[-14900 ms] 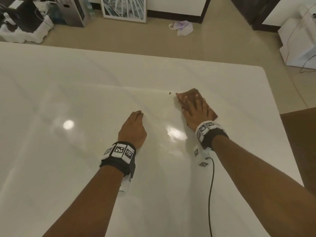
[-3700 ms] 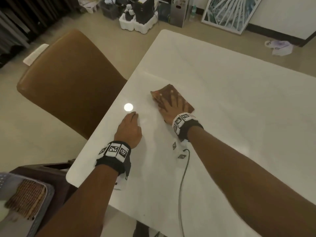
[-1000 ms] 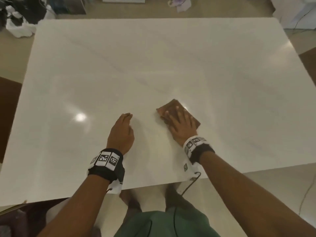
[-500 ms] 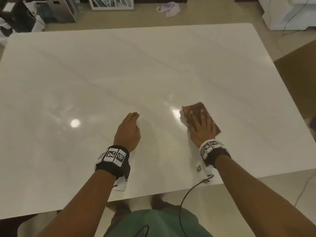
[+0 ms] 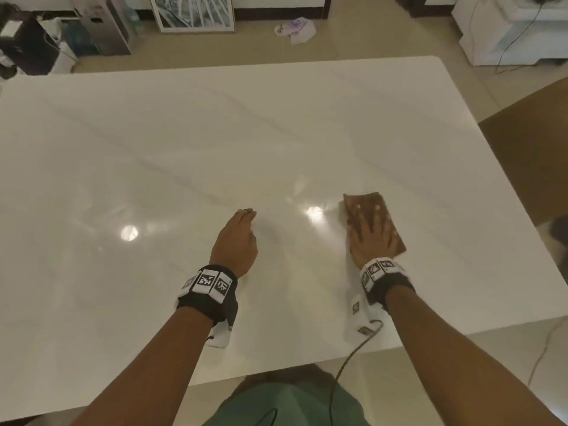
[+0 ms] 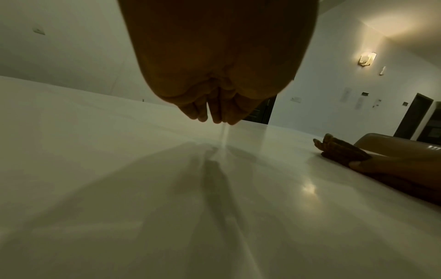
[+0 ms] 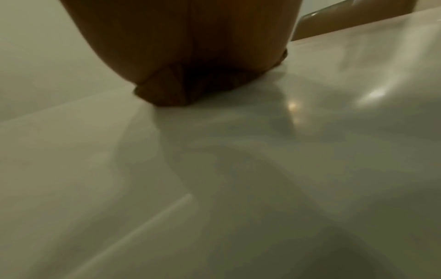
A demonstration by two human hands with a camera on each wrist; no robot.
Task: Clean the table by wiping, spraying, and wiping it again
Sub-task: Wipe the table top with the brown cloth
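Your right hand [image 5: 373,238] lies flat on the brown cloth [image 5: 385,207], fingers spread and straight, pressing it against the white worktop [image 5: 276,133] toward the near right side. The cloth pokes out past your fingertips and along the right of your palm; from the right wrist view its folded edge [image 7: 167,90] bunches under the heel of the hand. Your left hand [image 5: 236,241] rests beside it, well apart from the cloth, fingers together, loosely extended and holding nothing, their tips [image 6: 214,115] touching or just above the glossy surface. A ceiling light's glare [image 5: 314,213] sits between your two hands, just left of the cloth.
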